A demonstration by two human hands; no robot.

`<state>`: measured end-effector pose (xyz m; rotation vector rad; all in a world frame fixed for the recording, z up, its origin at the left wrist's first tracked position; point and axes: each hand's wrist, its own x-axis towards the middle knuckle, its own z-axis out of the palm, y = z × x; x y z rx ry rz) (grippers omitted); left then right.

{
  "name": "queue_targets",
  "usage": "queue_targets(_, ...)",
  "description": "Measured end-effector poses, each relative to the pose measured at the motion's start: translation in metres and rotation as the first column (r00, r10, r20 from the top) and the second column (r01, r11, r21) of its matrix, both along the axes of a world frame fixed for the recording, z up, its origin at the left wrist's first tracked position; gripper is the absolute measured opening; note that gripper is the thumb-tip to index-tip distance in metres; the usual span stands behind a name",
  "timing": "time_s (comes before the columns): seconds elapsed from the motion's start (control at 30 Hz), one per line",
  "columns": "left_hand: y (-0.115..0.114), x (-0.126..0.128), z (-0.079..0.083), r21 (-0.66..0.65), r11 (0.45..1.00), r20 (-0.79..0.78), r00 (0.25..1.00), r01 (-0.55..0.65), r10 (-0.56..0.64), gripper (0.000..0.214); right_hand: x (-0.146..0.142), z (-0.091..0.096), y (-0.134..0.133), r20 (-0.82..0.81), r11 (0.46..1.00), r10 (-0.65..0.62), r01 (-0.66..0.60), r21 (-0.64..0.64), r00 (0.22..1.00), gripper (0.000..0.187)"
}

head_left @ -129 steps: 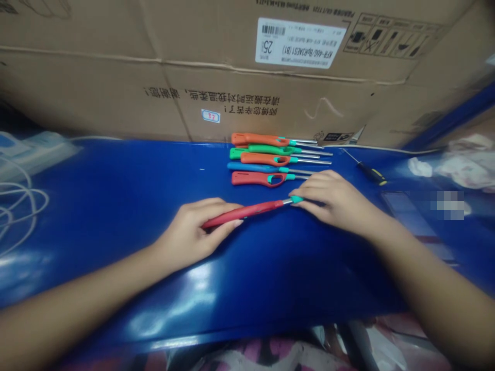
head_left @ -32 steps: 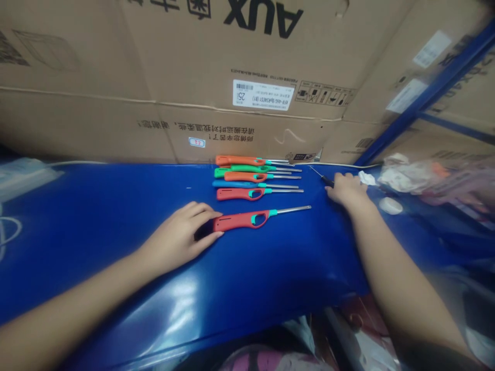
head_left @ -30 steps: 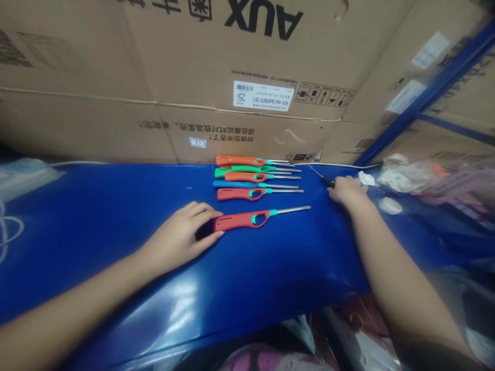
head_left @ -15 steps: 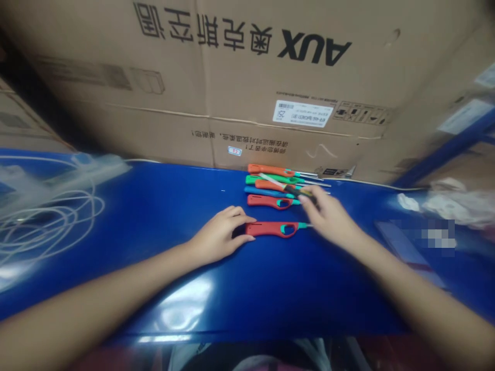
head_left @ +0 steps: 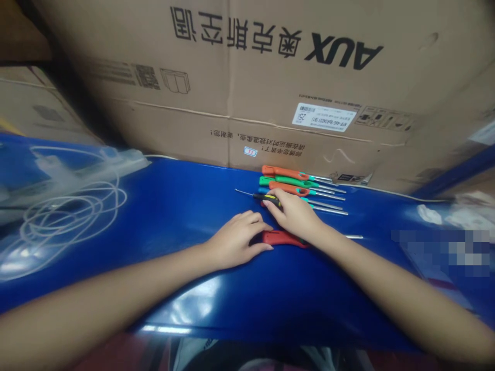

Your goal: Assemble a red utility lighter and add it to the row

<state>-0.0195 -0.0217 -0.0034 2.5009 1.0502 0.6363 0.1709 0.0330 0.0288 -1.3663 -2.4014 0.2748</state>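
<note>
My left hand [head_left: 238,239] rests on the blue table with thumb and fingers closed about the butt end of a red gas lighter [head_left: 282,238]. A screwdriver [head_left: 269,198] with a black and yellow handle is gripped in my right hand [head_left: 296,214]. Its thin shaft points left, just above the table, beyond my left fingers. My right hand and wrist cover the red lighter's trigger part. Behind lies a row of lighters: an orange one [head_left: 286,173], a green one [head_left: 284,182], another orange one [head_left: 284,187] and a blue one [head_left: 263,190]. A further red lighter is mostly hidden by my right hand.
A large cardboard box [head_left: 193,126] stands along the back of the table [head_left: 185,211]. Coiled white cable [head_left: 116,201] and clear plastic lie at the left. Crumpled white material [head_left: 429,214] and a flat, partly blurred-out item lie at the right.
My right hand has moved left with the screwdriver, and its shaft has dropped from over the lighters to left of them. My left hand keeps its hold. The view has shifted slightly left.
</note>
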Motion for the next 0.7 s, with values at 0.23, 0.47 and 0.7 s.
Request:
queue_targets(0.23,0.002,-0.003,-0.004,-0.022,0.999,0.092,0.996,0.025,-0.023,0.043,0.017,0.009,-0.01,-0.406,0.998,-0.029,0.047,0.034,0.913,0.022)
queue_targets(0.47,-0.001,0.0,-0.009,-0.022,0.997,0.107,0.992,0.075,-0.072,0.046,0.058,0.03,-0.031,-0.852,0.955,-0.296,0.152,-0.255,0.432,0.032)
queue_targets(0.7,-0.006,0.01,-0.007,-0.091,0.994,0.193,0.98,0.066,-0.047,0.053,0.066,0.013,-0.03,-0.874,0.88,-0.45,-0.074,-0.469,0.184,0.042)
